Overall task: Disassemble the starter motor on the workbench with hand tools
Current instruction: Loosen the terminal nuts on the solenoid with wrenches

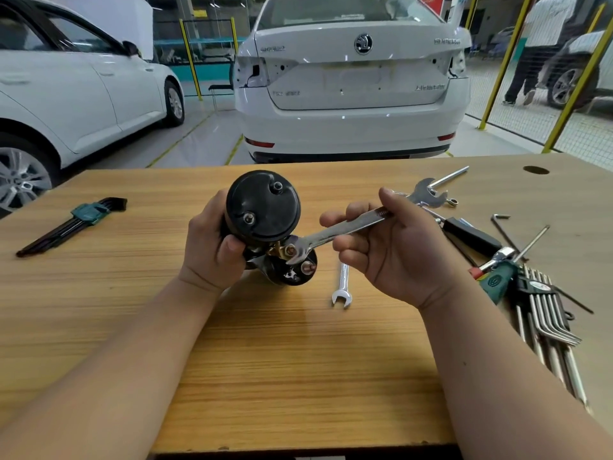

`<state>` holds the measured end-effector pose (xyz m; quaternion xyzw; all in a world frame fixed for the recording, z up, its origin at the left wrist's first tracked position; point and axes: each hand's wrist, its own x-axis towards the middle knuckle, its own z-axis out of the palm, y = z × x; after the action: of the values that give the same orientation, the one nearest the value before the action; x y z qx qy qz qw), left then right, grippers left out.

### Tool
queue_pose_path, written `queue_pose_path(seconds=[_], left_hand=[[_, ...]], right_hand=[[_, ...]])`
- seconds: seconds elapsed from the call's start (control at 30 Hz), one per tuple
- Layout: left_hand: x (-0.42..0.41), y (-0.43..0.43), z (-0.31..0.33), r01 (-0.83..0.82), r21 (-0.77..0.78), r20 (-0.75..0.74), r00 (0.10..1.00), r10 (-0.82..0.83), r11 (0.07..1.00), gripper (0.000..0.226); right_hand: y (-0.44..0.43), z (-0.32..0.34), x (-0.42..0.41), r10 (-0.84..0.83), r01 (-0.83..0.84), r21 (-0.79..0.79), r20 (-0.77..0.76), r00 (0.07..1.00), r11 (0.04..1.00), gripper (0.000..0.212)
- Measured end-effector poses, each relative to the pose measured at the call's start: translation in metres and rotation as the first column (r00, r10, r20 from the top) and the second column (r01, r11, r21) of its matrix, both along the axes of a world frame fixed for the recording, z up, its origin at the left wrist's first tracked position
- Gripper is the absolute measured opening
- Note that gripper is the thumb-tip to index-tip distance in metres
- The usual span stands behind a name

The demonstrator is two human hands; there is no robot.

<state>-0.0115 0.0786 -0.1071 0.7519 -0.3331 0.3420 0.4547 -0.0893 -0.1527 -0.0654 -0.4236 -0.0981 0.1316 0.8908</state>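
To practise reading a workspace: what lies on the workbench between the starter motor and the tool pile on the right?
A small spanner lies flat there, seen in the head view just below the right hand, which grips the larger spanner.

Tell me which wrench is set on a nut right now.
The long wrench in the right hand: its open end sits on the starter motor's terminal nut. The small wrench lies loose on the bench, untouched.
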Motion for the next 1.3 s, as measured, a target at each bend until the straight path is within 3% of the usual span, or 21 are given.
queue_pose_path(seconds=[0.93,1.3], left_hand=[[0.001,0.001,-0.001,-0.008,-0.012,-0.021,1.0,0.008,1.0,0.113],[0.0,0.001,0.001,-0.011,0.018,-0.014,1.0,0.011,1.0,0.113]], right_hand=[[-0.003,0.003,-0.01,0.289,-0.29,0.023,0.048,0.956,0.957,0.059],[-0.008,-0.001,-0.009,0.414,-0.429,0.157,0.119,0.902,0.89,0.055]])
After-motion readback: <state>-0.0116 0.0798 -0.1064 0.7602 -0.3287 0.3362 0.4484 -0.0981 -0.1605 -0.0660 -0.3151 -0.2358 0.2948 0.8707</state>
